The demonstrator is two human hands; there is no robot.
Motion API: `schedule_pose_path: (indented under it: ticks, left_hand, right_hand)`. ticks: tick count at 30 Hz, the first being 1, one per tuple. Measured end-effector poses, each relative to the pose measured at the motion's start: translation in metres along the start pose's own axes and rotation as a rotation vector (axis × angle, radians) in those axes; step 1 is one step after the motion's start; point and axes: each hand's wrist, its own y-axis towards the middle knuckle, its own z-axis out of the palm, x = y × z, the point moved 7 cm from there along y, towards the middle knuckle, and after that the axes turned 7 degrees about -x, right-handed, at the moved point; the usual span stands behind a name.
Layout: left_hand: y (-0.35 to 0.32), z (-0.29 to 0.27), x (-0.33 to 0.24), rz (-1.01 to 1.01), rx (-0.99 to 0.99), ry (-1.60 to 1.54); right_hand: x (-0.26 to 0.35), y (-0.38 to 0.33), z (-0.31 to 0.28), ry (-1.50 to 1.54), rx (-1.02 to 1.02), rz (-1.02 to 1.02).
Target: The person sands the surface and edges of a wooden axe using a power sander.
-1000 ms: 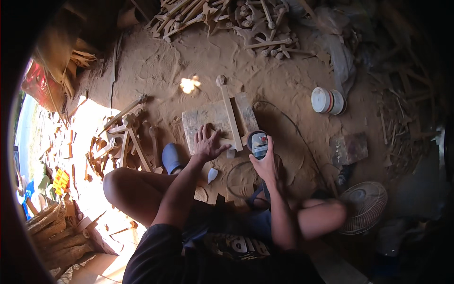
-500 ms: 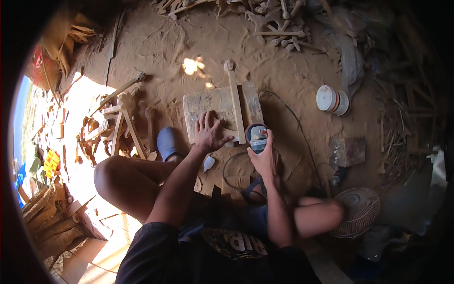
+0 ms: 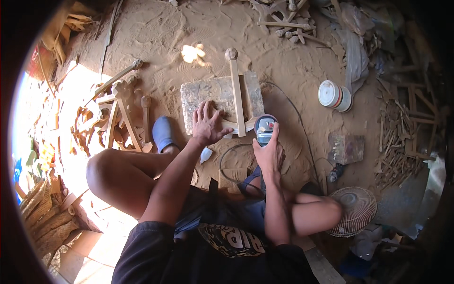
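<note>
My left hand point(image 3: 206, 125) lies with spread fingers on a worn, stained wooden block point(image 3: 194, 92) on the sandy ground. A pale curved wooden piece point(image 3: 250, 124) shows at the block's near edge, between my left thumb and the tool; how far it runs under the hand is hidden. Across the block lies a long wooden strip with a rounded knob point(image 3: 235, 90), to the right of my left fingers. My right hand point(image 3: 270, 154) is wrapped round a handheld power sander point(image 3: 266, 132) with a round disc, held at the block's near right corner. The disc's contact with the curved piece is unclear.
A dark cord point(image 3: 302, 128) loops over the sand on the right. Farther right are a white tub point(image 3: 329, 94), a stained block point(image 3: 346, 148) and a round fan guard point(image 3: 352, 208). Wooden parts point(image 3: 124, 113) are piled at left; more wooden pieces point(image 3: 288, 26) lie at the back.
My right hand and the sander have shifted slightly right, away from the knobbed strip's near end. The left hand stays on the block. The whole view has tilted a little.
</note>
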Motion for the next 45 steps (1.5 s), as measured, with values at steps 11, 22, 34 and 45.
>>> schedule_pose_path:
  ticks: [11, 22, 34, 45]
  left_hand:
    - [0.002, 0.001, 0.000, -0.022, 0.035, 0.009]
    - [0.001, 0.000, 0.001, -0.028, 0.050, -0.003]
    - [0.002, 0.000, 0.000, -0.023, 0.056, -0.005]
    - [0.003, 0.001, 0.000, -0.006, 0.020, -0.009]
  right_hand:
    - [0.019, -0.001, -0.003, 0.068, 0.097, -0.028]
    - [0.022, 0.010, 0.007, 0.018, 0.070, -0.069]
    - [-0.009, 0.043, -0.006, 0.121, -0.103, -0.014]
    - [-0.018, 0.024, -0.002, 0.284, -0.164, -0.086]
